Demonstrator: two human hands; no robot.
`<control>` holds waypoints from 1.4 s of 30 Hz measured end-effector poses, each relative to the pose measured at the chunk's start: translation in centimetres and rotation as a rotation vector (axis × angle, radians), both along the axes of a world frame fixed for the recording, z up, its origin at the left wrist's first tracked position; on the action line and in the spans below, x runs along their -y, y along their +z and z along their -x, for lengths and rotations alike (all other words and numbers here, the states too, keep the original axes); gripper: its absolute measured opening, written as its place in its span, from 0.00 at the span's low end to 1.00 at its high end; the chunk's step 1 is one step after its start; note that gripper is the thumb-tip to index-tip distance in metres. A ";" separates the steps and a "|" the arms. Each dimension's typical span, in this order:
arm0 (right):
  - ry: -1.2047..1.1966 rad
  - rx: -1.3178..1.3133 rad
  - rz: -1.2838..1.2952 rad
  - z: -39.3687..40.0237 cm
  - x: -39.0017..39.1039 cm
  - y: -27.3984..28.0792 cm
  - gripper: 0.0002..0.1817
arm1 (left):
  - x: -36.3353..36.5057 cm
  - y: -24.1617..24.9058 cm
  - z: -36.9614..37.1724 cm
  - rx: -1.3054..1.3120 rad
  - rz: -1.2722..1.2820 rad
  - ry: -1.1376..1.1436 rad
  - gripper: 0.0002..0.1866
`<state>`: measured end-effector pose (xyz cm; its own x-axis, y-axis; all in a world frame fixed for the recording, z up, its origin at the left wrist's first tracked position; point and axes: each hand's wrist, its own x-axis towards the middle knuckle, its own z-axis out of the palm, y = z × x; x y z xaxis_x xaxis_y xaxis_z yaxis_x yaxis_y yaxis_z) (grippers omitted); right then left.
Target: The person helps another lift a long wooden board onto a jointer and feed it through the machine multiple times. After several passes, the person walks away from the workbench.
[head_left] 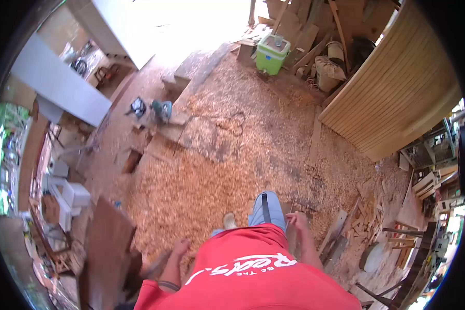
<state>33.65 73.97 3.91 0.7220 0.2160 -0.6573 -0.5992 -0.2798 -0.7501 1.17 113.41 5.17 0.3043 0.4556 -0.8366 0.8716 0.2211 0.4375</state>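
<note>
Low in the view, to the left of the red shirt (243, 258), my left hand (181, 246) hangs over the wood shavings (175, 191). Its fingers are small and blurred, so their pose is unclear. On the other side, my right hand (297, 221) is beside the blue-grey trouser leg (275, 209), with its fingers partly bent and nothing visible in them. One shoe (229, 220) shows below the shirt's front edge. Neither hand visibly touches a tool or a piece of wood.
A green cooler (272, 54) stands at the top. A teal power tool (161, 110) and a black bag (138, 107) lie upper left. A slatted wooden panel (398, 88) leans at right; a brown board (106, 253) stands lower left. Wood offcuts (338, 227) lie at right.
</note>
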 end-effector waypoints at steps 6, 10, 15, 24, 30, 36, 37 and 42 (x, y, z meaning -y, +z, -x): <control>-0.029 -0.249 0.133 -15.2 -1.8 -3.2 0.24 | -21.1 4.4 -25.0 0.295 -0.406 0.211 0.11; -0.069 -0.418 0.236 -24.6 -4.6 -2.0 0.22 | -22.1 7.1 -37.9 0.338 -0.338 0.371 0.11; 0.008 -0.292 0.251 -43.6 -13.8 -2.2 0.22 | -17.9 6.0 -47.2 0.140 -0.125 -0.100 0.12; 0.181 0.044 0.102 -74.1 -38.5 -1.7 0.21 | -28.7 -3.5 -62.2 -0.058 0.110 -0.109 0.13; 0.684 -0.019 0.533 -85.7 -52.9 -11.0 0.22 | -47.6 -14.9 -77.0 -0.142 0.300 0.583 0.13; 0.504 -0.195 0.251 -99.5 -76.3 2.2 0.22 | -73.0 1.2 -100.7 0.407 -0.259 0.432 0.10; 0.540 -0.225 0.191 -102.3 -79.3 1.6 0.22 | -77.0 2.7 -103.3 0.514 -0.272 0.479 0.10; 0.790 -0.282 0.275 -118.3 -96.6 -7.0 0.16 | -89.6 7.8 -111.3 0.572 -0.517 0.826 0.10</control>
<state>151.96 170.56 -3.12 0.2318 0.3918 -0.8904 -0.3067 -0.8392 -0.4491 112.45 202.98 12.99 0.0273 0.9458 -0.3236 0.1852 0.3133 0.9314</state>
